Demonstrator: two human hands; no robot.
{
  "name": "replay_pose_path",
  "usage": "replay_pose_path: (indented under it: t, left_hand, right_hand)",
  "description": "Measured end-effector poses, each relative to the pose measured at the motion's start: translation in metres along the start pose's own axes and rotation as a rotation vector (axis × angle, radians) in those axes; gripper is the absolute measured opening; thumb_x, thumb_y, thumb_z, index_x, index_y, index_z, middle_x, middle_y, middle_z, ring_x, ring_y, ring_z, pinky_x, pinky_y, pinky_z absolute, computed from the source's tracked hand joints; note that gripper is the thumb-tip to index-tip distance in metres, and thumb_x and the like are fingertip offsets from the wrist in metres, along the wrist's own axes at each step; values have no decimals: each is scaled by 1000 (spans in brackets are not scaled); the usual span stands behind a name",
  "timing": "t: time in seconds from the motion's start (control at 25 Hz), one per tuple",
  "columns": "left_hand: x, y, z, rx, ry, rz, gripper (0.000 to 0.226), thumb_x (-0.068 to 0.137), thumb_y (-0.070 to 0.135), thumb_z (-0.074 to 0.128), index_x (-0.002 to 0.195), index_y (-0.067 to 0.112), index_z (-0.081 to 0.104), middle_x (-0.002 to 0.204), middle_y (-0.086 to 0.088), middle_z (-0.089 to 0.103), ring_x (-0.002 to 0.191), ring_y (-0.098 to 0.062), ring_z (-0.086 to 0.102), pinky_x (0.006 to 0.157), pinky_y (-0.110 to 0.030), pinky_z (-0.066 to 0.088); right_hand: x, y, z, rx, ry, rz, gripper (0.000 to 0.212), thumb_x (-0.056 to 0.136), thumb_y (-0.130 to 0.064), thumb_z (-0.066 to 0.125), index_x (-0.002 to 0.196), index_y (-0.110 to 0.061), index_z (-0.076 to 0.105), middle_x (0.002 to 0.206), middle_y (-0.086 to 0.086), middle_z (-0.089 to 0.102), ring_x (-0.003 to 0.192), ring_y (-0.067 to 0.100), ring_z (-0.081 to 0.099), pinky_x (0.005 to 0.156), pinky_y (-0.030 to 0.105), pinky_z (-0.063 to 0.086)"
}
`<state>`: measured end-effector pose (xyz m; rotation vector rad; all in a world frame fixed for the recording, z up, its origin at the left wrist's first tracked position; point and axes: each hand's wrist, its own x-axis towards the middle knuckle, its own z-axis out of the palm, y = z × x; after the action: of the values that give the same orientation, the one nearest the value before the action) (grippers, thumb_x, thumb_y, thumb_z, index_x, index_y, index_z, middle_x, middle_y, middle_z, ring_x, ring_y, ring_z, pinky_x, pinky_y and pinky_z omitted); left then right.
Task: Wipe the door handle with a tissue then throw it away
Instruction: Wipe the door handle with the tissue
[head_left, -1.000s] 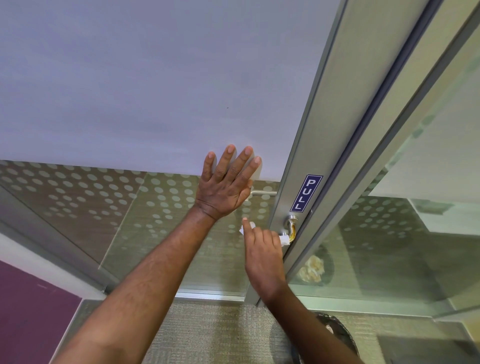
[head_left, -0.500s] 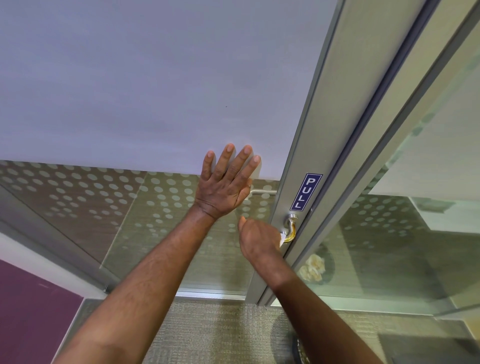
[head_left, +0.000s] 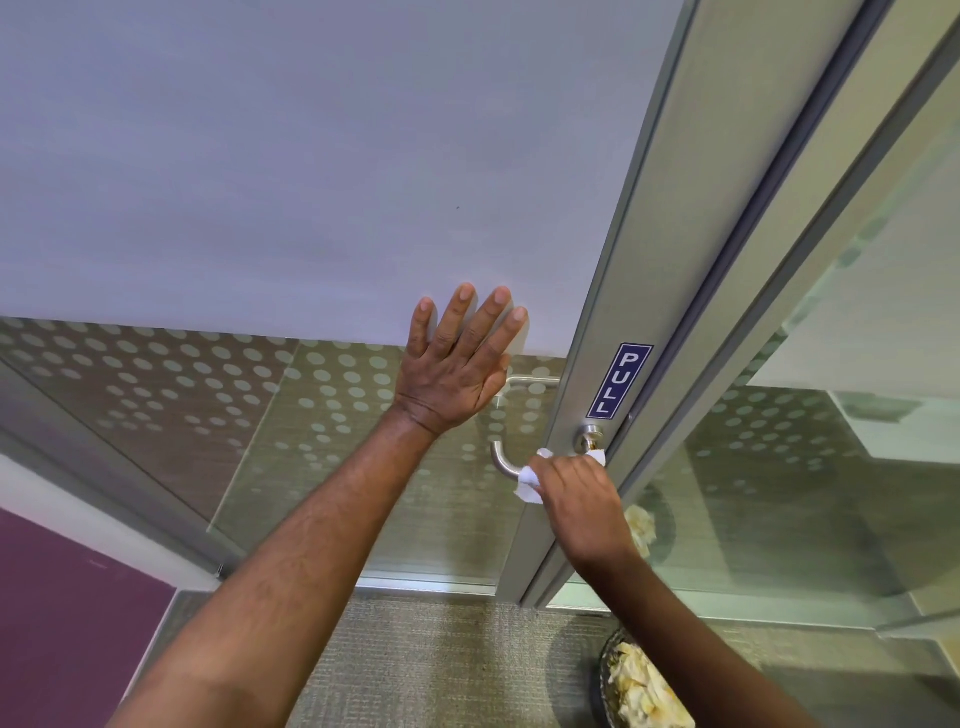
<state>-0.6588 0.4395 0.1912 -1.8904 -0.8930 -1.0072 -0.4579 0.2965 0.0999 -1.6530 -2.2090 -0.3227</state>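
Note:
A silver lever door handle (head_left: 500, 461) sticks out from the metal door frame below a blue PULL sign (head_left: 620, 380). My right hand (head_left: 579, 506) is closed around the handle's shaft with a white tissue (head_left: 529, 480) wrapped under the fingers; bits of tissue show at both sides of the fist. The curved free end of the handle is bare. My left hand (head_left: 457, 364) lies flat with fingers spread on the frosted glass door (head_left: 260, 182), above and left of the handle.
A round wire bin (head_left: 631, 686) with crumpled tissues stands on the carpet at the bottom right, under my right forearm. A glass side panel (head_left: 779, 493) is to the right of the frame. A purple wall (head_left: 62, 623) is at the lower left.
My right hand with the tissue has slid along the handle away from the frame and back toward it, and the handle's curved end now shows. My left hand has stayed flat on the door.

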Motion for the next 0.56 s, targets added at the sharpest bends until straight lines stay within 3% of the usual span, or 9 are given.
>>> replay_pose_path:
  t: [0.04, 0.08, 0.2, 0.36, 0.48, 0.56]
  left_hand:
    - [0, 0, 0, 0, -1, 0, 76, 98, 40, 54, 164, 22, 22, 175, -3, 1, 162, -30, -1, 128, -56, 3]
    - [0, 0, 0, 0, -2, 0, 77, 98, 41, 55, 164, 22, 21, 175, -3, 1, 162, -30, -1, 128, -56, 2]
    - [1, 1, 0, -1, 7, 0, 78, 97, 41, 56, 164, 22, 22, 175, -3, 2, 162, -30, -1, 127, -56, 4]
    - [0, 1, 1, 6, 14, 0, 78, 96, 40, 55, 164, 21, 21, 175, -3, 3, 162, -30, 1, 127, -56, 6]
    - [0, 1, 1, -1, 21, -2, 78, 96, 40, 55, 164, 22, 22, 175, -3, 5, 162, -30, 2, 127, -56, 6]
    - [0, 1, 2, 1, 24, -2, 77, 96, 39, 55, 164, 22, 23, 175, -3, 6, 162, -30, 2, 127, -56, 6]
  right_hand:
    - [5, -1, -3, -48, -46, 17, 14, 100, -31, 58, 110, -21, 58, 93, -2, 58, 85, 24, 57, 89, 36, 41]
    - [11, -4, -6, -98, -109, 38, 18, 100, -41, 55, 101, -22, 56, 89, -2, 57, 82, 23, 55, 87, 37, 42]
    - [21, -8, -12, -152, -209, 45, 29, 97, -51, 50, 92, -23, 53, 83, -2, 58, 77, 23, 57, 82, 39, 45]
    - [31, -19, -27, -54, -305, 47, 32, 101, -50, 40, 95, -23, 56, 87, -2, 62, 79, 24, 60, 77, 40, 43]
    - [47, -40, -37, -52, -331, 95, 29, 104, -39, 43, 94, -21, 62, 72, 0, 60, 62, 25, 60, 62, 33, 40]
    - [61, -53, -35, -63, -392, 215, 36, 107, -34, 28, 105, -24, 62, 69, -1, 56, 57, 24, 52, 62, 32, 40]
